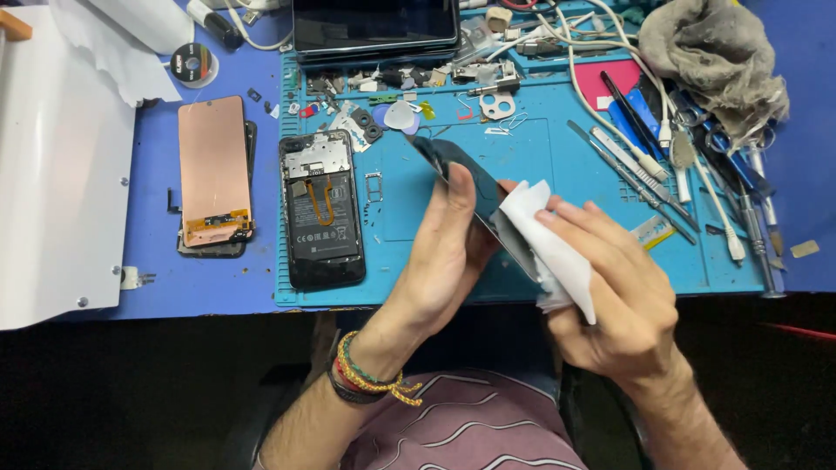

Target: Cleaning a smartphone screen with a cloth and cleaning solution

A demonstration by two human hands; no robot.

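A blue counter (218,287) carries everything. At its left edge lies a white panel (52,174), with white paper (122,43) at the far left corner. A teal mat (522,261) covers the counter's middle and reaches its near edge. A dark tablet (374,24) sits at the far edge, at the mat's far left corner. A grey rag (714,52) is bunched near the far right corner, over a scatter of tweezers, picks and white cables (644,148) along the mat's right side. An opened phone (320,209), its battery and boards bared, lies on the mat's left edge. Just left of it, on the bare counter, a copper-backed screen (213,165) rests on a dark one. Small screws, brackets and a tape roll (192,63) litter the far side.

Above the mat's near edge, the left hand (444,261) grips a dark glass panel (453,161) held tilted, fingers curled narrowly round its edge with the thumb on its face. The right hand (618,296) is closed on a folded white wipe (549,244) and presses it against the panel's lower part, which it partly hides.
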